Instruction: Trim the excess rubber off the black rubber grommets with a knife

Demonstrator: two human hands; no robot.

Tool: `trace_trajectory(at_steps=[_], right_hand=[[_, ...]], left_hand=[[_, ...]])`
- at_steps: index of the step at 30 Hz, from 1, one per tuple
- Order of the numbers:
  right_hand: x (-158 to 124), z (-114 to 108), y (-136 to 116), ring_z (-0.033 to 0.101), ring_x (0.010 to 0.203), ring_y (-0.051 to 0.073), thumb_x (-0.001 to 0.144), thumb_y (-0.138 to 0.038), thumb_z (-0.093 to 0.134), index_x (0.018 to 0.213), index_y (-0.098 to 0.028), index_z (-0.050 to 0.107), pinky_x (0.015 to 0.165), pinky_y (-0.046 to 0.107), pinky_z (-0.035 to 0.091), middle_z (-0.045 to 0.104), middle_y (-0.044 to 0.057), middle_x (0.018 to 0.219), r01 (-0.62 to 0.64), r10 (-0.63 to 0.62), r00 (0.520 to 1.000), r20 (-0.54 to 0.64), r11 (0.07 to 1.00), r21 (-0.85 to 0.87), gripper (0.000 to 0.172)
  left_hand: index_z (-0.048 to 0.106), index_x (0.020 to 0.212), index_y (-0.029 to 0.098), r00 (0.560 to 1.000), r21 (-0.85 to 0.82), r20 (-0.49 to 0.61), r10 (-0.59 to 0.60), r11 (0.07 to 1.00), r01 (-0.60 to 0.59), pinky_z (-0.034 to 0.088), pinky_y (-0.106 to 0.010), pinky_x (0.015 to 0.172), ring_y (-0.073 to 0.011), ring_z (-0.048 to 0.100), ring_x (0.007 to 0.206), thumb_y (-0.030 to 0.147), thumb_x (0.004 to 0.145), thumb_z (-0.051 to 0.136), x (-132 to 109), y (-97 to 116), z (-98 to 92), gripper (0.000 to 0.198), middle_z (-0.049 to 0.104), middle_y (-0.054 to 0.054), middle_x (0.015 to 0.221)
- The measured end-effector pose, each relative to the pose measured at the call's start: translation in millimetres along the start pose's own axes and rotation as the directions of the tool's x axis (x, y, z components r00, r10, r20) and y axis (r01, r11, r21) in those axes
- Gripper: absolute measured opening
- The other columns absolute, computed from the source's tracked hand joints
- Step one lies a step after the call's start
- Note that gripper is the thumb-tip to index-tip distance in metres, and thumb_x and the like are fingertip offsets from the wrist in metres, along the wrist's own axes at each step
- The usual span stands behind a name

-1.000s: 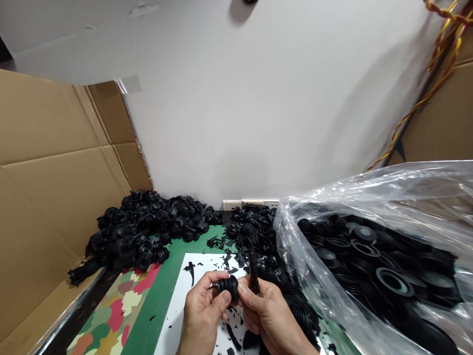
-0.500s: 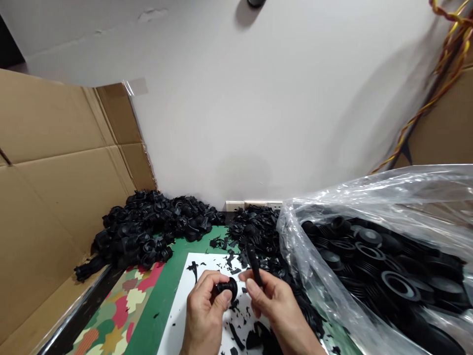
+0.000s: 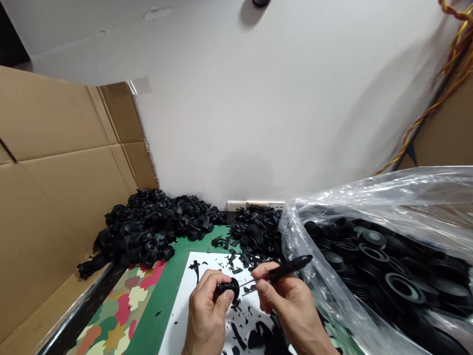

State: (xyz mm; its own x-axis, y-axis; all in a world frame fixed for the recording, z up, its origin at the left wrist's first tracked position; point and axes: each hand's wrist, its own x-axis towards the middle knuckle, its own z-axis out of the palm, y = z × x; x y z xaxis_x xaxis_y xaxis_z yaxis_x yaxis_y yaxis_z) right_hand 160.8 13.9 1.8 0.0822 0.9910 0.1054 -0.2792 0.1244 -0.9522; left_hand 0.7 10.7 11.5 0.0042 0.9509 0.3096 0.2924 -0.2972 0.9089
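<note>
Held over a white sheet (image 3: 181, 315), a small round black rubber part (image 3: 232, 288) with a ridged body is pinched by my left hand (image 3: 207, 315), thumb in front and fingers behind. To the right of it, my right hand (image 3: 286, 305) is closed on a slim black-handled tool (image 3: 291, 267). The handle slants up to the right, and two thin metal lines at its other end point at the rubber part. Whether the tip touches the part I cannot tell. Black rubber scraps (image 3: 260, 335) lie on the sheet below both hands.
A heap of black ridged rubber pieces (image 3: 148, 227) lies at the back left against a cardboard panel (image 3: 66, 118). More scraps (image 3: 258, 227) are piled at the back middle. On the right, a clear plastic bag (image 3: 295, 236) holds several larger black rubber parts (image 3: 402, 286). The mat (image 3: 148, 315) is green.
The tool in my right hand has swung from near upright to slanting, its metal end now towards the rubber part. My right hand has moved slightly right. The left hand keeps its hold.
</note>
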Motion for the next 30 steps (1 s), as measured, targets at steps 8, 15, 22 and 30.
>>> trace_trajectory(at_steps=[8,15,22,30], right_hand=[[-8,12,-8,0.054,0.054,0.015,0.060,-0.034,0.081,0.070,-0.018,0.070,0.052,0.027,0.045,0.063,0.002,0.068,0.085,-0.081,0.989,-0.121,0.996,0.029,0.022],[-11,14,-5,0.056,0.052,0.015,0.062,-0.033,0.079,0.068,-0.017,0.070,0.053,0.027,0.046,0.063,0.000,0.058,0.077,-0.076,0.990,-0.122,0.997,0.001,0.019],[-10,13,-1,0.057,0.052,0.015,0.066,-0.035,0.078,0.068,-0.019,0.070,0.052,0.025,0.048,0.063,0.000,0.061,0.213,-0.221,0.971,-0.093,0.973,-0.090,0.017],[-8,11,13,0.060,0.055,0.015,0.080,-0.026,0.065,0.075,-0.020,0.066,0.048,0.024,0.051,0.063,0.003,0.067,0.496,-0.502,0.863,0.054,0.822,-0.279,0.007]], left_hand=[[0.067,0.079,0.021,0.999,0.052,0.016,0.047,0.998,-0.048,0.047,-0.028,0.064,-0.0217,0.060,0.074,0.016,0.076,0.058,0,1,0.0,0.011,0.065,-0.004,0.080],[0.066,0.079,0.020,0.997,0.069,0.046,0.059,0.996,-0.062,0.047,-0.028,0.064,-0.0213,0.060,0.073,0.016,0.077,0.056,-1,2,1.5,0.011,0.063,-0.004,0.079],[0.066,0.080,0.020,0.994,0.086,0.066,0.084,0.992,-0.090,0.048,-0.028,0.063,-0.0212,0.060,0.072,0.017,0.078,0.056,-1,0,1.2,0.011,0.063,-0.005,0.079],[0.064,0.081,0.020,0.993,0.097,0.087,0.075,0.992,-0.083,0.048,-0.028,0.065,-0.0208,0.060,0.074,0.014,0.079,0.053,-3,-2,1.3,0.012,0.062,-0.005,0.081]])
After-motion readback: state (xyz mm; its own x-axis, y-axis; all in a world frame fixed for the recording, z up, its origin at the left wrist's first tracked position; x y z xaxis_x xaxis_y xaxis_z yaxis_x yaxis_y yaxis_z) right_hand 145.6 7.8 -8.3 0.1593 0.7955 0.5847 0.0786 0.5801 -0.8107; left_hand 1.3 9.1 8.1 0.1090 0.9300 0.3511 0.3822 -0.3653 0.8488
